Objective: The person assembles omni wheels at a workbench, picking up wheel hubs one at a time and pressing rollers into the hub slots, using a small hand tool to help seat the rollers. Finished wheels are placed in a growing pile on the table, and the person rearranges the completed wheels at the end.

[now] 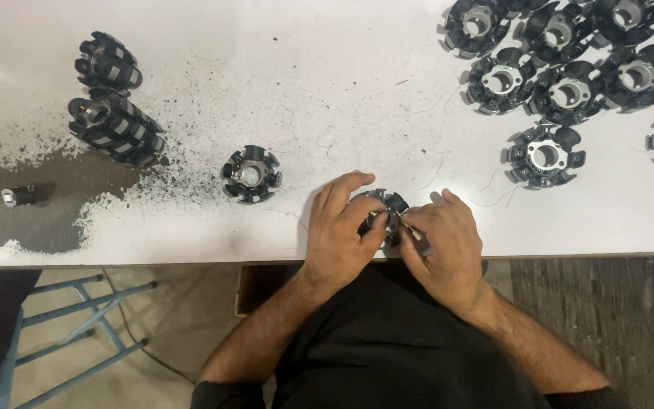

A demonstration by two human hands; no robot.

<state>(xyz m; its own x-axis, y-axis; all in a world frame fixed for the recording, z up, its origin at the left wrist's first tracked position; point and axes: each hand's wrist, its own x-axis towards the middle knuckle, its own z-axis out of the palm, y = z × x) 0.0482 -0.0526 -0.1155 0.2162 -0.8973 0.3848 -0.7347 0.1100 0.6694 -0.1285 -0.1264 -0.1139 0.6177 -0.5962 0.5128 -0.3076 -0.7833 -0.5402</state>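
A person is sitting at a white bench, seen from above, with both bare hands working at the middle of its near edge. The left hand is curling over a black toothed ring-shaped part with a metal centre, its fingers draping across the part's top and its thumb pressing in from the side. The right hand is touching the same part from the right, with thumb and forefinger pinching together at the part's edge; what they are pinching is too small to tell. The part is resting on the bench just inside the near edge, mostly hidden by the two hands.

Just left of the hands, a single matching ring part is lying flat. Towards the far left corner, a short stack of the same parts is lying on its side, with another part just beyond it. At the left edge, a small metal cylinder is sitting on a dark worn patch where the white surface is flaking away. A large cluster of ring parts is filling the far right corner, some touching one another.
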